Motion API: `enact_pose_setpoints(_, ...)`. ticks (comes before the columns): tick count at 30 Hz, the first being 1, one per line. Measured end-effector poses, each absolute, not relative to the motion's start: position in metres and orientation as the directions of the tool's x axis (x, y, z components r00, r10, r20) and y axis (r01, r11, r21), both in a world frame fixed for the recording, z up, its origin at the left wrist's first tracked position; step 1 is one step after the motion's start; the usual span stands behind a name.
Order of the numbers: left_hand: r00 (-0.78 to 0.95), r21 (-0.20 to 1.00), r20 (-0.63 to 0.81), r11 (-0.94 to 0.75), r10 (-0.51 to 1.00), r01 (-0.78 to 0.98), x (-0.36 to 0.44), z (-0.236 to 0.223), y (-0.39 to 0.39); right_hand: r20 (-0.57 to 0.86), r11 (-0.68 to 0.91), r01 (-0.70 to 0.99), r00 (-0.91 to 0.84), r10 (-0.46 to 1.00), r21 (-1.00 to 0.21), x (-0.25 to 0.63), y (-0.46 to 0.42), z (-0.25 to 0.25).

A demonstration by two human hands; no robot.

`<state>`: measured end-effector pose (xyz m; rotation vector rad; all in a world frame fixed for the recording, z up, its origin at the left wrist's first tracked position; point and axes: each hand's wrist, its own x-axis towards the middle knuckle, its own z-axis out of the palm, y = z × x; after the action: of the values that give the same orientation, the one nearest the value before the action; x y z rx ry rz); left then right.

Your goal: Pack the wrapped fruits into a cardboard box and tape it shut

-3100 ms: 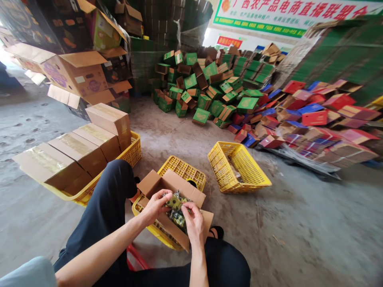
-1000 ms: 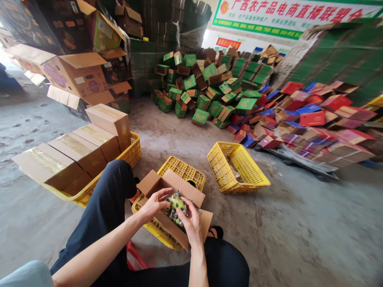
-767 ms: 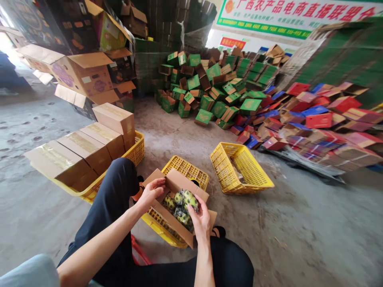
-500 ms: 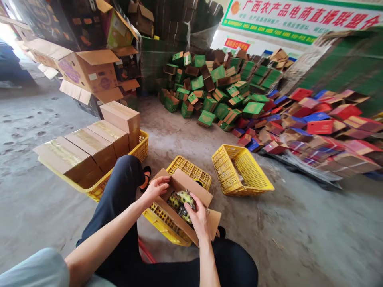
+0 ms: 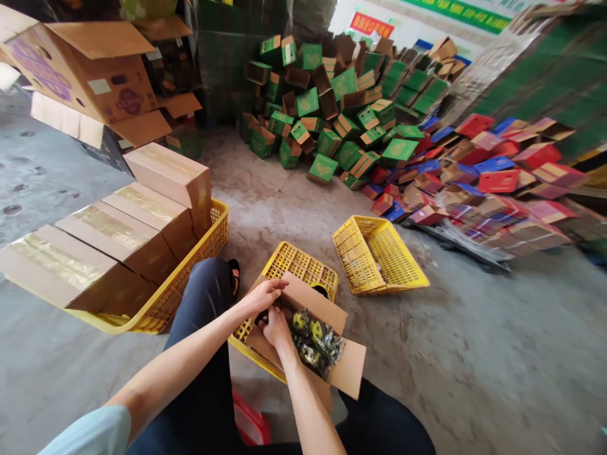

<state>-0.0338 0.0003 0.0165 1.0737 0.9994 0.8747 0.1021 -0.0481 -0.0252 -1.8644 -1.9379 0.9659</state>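
An open brown cardboard box point(image 5: 348, 373) rests on an upturned yellow crate point(image 5: 298, 264) between my knees. Green-yellow fruits in clear plastic point(image 5: 313, 340) fill its right part. My left hand point(image 5: 263, 295) curls its fingers over the box's far-left flap edge. My right hand point(image 5: 275, 325) reaches down into the box's left end beside the fruits; its fingertips are hidden inside the box.
A yellow crate point(image 5: 164, 303) on the left carries several taped brown boxes point(image 5: 118, 234). Another yellow crate point(image 5: 379, 253) lies tilted on the concrete floor to the right. Heaps of green boxes point(image 5: 332, 120) and red and blue boxes point(image 5: 493, 183) sit behind.
My right hand has moved from the wrapped fruits to the box's left end. The left hand stays on the flap. The view has tipped downward and closer.
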Motion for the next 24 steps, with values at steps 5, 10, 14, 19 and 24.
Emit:
enact_pose_setpoints(5,0.421,0.981,-0.095,0.011,0.902,0.196,-0.027,-0.004,-0.003,-0.313,-0.125,0.684,-0.158,0.937,-0.719,0.114,-0.059,-0.027)
enact_pose_setpoints(10,0.538,0.952,-0.128,-0.048,0.833,0.302,-0.019,-0.025,-0.014,-0.304,-0.193,0.639,-0.068,0.950,-0.744,0.156,-0.079,-0.013)
enact_pose_setpoints(14,0.565,0.944,-0.161,-0.042,0.809,0.328,-0.010,-0.038,-0.025,-0.250,-0.235,0.618,0.064,0.966,-0.751,0.192,-0.085,-0.002)
enact_pose_setpoints(19,0.527,0.950,-0.189,0.017,0.829,0.313,0.015,-0.049,-0.033,-0.075,-0.154,0.758,0.138,0.988,-0.634,0.204,-0.088,0.002)
enact_pose_setpoints(24,0.514,0.969,-0.229,0.145,0.827,0.199,0.038,-0.058,-0.015,0.008,-0.168,0.877,0.192,0.981,-0.450,0.181,-0.085,0.008)
